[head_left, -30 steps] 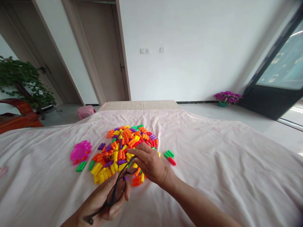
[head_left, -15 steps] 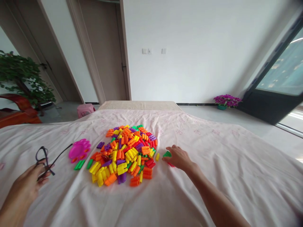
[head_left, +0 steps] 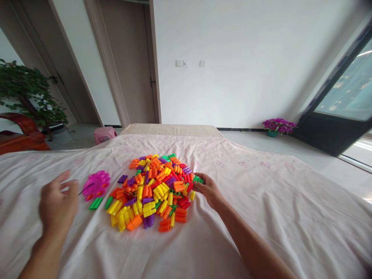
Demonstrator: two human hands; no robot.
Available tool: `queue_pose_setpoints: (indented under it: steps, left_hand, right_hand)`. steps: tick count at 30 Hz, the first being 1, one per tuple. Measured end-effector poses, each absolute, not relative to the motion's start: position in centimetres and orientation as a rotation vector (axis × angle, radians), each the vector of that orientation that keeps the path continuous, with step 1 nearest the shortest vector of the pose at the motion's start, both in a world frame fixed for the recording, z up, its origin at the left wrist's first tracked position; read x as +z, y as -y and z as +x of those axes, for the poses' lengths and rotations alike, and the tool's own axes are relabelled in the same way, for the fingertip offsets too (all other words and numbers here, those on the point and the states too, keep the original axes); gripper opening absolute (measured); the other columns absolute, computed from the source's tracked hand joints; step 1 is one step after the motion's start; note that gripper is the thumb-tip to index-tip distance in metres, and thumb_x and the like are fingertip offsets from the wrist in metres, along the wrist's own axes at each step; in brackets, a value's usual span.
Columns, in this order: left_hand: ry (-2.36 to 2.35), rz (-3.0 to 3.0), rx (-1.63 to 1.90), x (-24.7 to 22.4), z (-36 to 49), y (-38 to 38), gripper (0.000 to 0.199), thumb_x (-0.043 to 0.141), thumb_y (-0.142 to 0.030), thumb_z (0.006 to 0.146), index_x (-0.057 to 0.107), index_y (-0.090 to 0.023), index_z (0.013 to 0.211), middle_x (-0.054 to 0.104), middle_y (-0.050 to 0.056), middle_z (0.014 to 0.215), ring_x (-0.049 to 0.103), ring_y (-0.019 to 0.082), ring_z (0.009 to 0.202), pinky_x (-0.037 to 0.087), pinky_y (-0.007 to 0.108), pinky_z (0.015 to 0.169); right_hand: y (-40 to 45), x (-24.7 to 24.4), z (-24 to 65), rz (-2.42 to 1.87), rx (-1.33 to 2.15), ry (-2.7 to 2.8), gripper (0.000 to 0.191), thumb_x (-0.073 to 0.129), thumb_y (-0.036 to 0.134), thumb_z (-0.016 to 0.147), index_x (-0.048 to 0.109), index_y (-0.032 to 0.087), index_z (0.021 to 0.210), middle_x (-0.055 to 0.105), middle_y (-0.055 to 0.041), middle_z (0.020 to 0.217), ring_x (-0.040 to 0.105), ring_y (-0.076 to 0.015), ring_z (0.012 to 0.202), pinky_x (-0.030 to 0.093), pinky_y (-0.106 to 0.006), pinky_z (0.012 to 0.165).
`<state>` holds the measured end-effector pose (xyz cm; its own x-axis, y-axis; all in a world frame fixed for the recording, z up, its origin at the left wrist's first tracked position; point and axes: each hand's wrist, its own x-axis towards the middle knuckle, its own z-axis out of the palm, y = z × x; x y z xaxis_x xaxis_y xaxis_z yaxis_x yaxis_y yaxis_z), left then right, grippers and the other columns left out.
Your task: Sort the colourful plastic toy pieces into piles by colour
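On the left, my left hand (head_left: 59, 203) is raised above the cloth with its fingers curled. A thin black temple of the eyeglasses (head_left: 86, 188) sticks out past it towards the pink plate; the rest of the glasses is hidden behind the hand. My right hand (head_left: 207, 190) is at the right edge of a heap of plastic building pieces (head_left: 154, 188) in orange, yellow, purple, red and green. Its fingers are closed on a green plastic piece (head_left: 198, 179). A red piece (head_left: 190, 187) shows right beside those fingertips.
A pink flower-edged plate (head_left: 97, 184) and a green piece (head_left: 95, 203) lie left of the heap on a pale flowered cloth (head_left: 261, 217). Beyond stand a pink stool (head_left: 105, 134), a wooden armchair (head_left: 24, 133), a potted plant (head_left: 29, 91) and purple flowers (head_left: 279, 125).
My left hand has risen and turned, now hiding most of the eyeglasses. My right hand has moved left to the heap with the green piece; the red one has moved from beneath it to the heap's edge.
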<state>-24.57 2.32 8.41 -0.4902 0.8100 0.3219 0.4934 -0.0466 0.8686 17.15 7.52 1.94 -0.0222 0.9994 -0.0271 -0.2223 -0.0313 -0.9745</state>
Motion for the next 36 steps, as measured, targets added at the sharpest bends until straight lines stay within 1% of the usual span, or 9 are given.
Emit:
queue_pose_setpoints:
  steps: [3,6,9,13,17,21,28,33,36]
  left_hand:
    - [-1.693,1.653,1.384,7.6,-15.6,-2.2,0.033,0.055,-0.045,0.084,0.064,-0.027,0.11,0.069,0.002,0.111,0.066,0.023,0.096,0.053,0.033,0.081]
    - [-1.407,1.858,1.114,6.0,-7.7,-2.8,0.042,0.058,-0.042,0.084,0.06,-0.024,0.122,0.067,0.008,0.117,0.067,0.02,0.084,0.053,0.032,0.074]
    - [-1.344,1.994,1.074,4.4,-3.1,-4.2,0.044,0.057,-0.038,0.086,0.056,-0.024,0.128,0.068,0.009,0.115,0.066,0.019,0.079,0.051,0.035,0.081]
    - [-1.451,2.15,1.035,2.9,-1.4,-5.9,0.026,0.049,-0.035,0.091,0.065,-0.023,0.108,0.07,0.009,0.105,0.066,0.022,0.097,0.049,0.034,0.085]
    - [-1.567,2.194,1.032,3.0,-2.9,-6.8,0.028,0.046,-0.037,0.093,0.066,-0.023,0.107,0.071,0.009,0.106,0.065,0.022,0.101,0.048,0.034,0.088]
    - [-1.548,2.245,1.137,4.6,-7.1,-8.4,0.033,0.052,-0.04,0.089,0.066,-0.024,0.114,0.069,0.008,0.112,0.063,0.022,0.103,0.047,0.034,0.09]
    - [-2.017,1.662,1.412,2.0,-19.0,-11.6,0.049,0.038,-0.052,0.091,0.064,-0.02,0.117,0.068,0.008,0.116,0.061,0.024,0.109,0.046,0.035,0.095]
    - [-1.99,1.576,1.241,-3.1,-25.0,-12.0,0.048,0.046,-0.053,0.086,0.064,-0.022,0.119,0.065,0.007,0.125,0.055,0.025,0.121,0.039,0.038,0.106]
    - [-1.895,1.609,1.182,-4.8,-26.9,-12.7,0.05,0.047,-0.052,0.086,0.062,-0.022,0.122,0.062,0.006,0.129,0.053,0.023,0.125,0.037,0.036,0.108]
  right_hand:
    - [-7.5,2.1,16.6,-0.98,1.385,0.957,0.042,0.079,0.039,0.066,0.064,0.016,0.098,0.068,-0.0041,0.091,0.066,-0.0185,0.084,0.055,-0.037,0.083]
    - [-7.0,2.1,15.8,-0.978,1.37,0.94,0.04,0.078,0.041,0.068,0.063,0.018,0.097,0.066,-0.0022,0.089,0.064,-0.0161,0.079,0.055,-0.032,0.074]
    - [-6.3,1.7,14.7,-0.962,1.341,0.995,0.036,0.075,0.043,0.071,0.062,0.019,0.094,0.065,-0.0003,0.085,0.061,-0.0132,0.071,0.051,-0.025,0.063]
    - [-6.2,1.1,14.4,-0.988,1.266,1.05,0.032,0.072,0.044,0.072,0.062,0.019,0.088,0.063,0.0012,0.076,0.054,-0.0108,0.062,0.042,-0.022,0.055]
    - [-8.2,0.3,17.3,-1.219,1.034,1.0,0.037,0.069,0.047,0.071,0.064,0.017,0.093,0.066,-0.0021,0.077,0.056,-0.0136,0.065,0.039,-0.022,0.053]
    - [-11.5,-0.8,22.4,-1.38,0.858,0.989,0.046,0.068,0.044,0.071,0.062,0.013,0.104,0.068,-0.0068,0.085,0.059,-0.0155,0.07,0.047,-0.026,0.061]
    - [-16.1,-2.0,28.2,-1.604,0.841,1.053,0.046,0.056,0.033,0.076,0.059,0.017,0.119,0.068,-0.008,0.098,0.064,-0.0157,0.068,0.046,-0.023,0.052]
    - [-16.6,-2.5,28.8,-1.951,0.43,1.431,0.052,0.06,0.028,0.075,0.059,0.019,0.126,0.057,-0.0111,0.126,0.064,-0.0194,0.092,0.049,-0.028,0.076]
    - [-16.6,-2.5,28.3,-2.048,0.225,1.651,0.057,0.061,0.03,0.077,0.054,0.025,0.133,0.054,-0.0096,0.129,0.059,-0.0224,0.105,0.045,-0.03,0.085]
